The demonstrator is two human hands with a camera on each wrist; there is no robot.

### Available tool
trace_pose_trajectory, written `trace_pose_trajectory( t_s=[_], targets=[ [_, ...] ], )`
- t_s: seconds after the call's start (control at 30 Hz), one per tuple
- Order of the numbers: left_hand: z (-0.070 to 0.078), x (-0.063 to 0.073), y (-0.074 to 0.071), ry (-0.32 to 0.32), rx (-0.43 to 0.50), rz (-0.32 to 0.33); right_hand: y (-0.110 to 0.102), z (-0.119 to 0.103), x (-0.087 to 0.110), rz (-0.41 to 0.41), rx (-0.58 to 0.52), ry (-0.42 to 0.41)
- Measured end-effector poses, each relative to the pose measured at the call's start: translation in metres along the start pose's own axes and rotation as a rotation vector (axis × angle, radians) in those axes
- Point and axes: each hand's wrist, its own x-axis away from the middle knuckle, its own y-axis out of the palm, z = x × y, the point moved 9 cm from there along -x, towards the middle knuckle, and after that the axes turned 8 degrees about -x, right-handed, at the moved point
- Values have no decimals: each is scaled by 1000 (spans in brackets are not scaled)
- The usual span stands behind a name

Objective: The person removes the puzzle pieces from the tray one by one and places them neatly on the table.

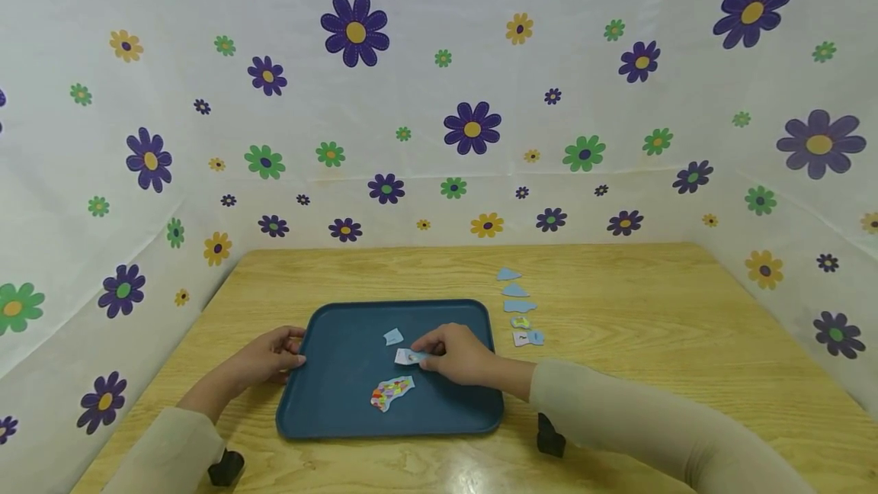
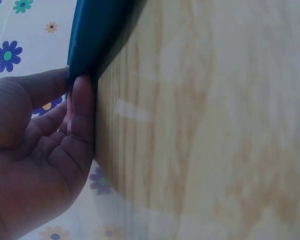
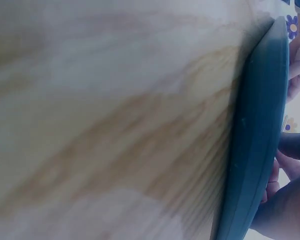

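A dark blue tray (image 1: pixel 343 421) lies on the wooden table. My left hand (image 1: pixel 270 357) holds its left rim; in the left wrist view, the thumb and a finger of that hand (image 2: pixel 50 135) pinch the tray edge (image 2: pixel 95 35). Over the tray, my right hand (image 1: pixel 458 355) pinches a pale blue and white puzzle piece (image 1: pixel 406 357) by its right end. Just behind it sits a small light blue piece (image 1: pixel 393 337). Nearer the front is a larger, multicoloured piece (image 1: pixel 392 392). In the right wrist view the tray side (image 3: pixel 260 135) partly hides the right hand (image 3: pixel 285 195).
Right of the tray, several flat pieces stand in a column on the table (image 1: pixel 617 311), from a blue triangular one (image 1: pixel 508 274) at the back to a white and blue one (image 1: pixel 528 338). A flowered cloth (image 1: pixel 411 97) encloses the table at the back and sides.
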Motion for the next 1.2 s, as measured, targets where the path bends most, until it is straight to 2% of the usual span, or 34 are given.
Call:
trace_pose_trajectory(
  t_s=[0.7, 0.97, 1.2],
  targets=[
    [3, -1, 1, -3, -8, 6, -12, 8, 10, 12, -19, -35],
    [1, 0, 1, -9, -14, -2, -27, 4, 16, 35, -31, -39],
    [1, 1, 1, -10, -27, 4, -39, 11, 25, 44, -53, -38]
  ],
)
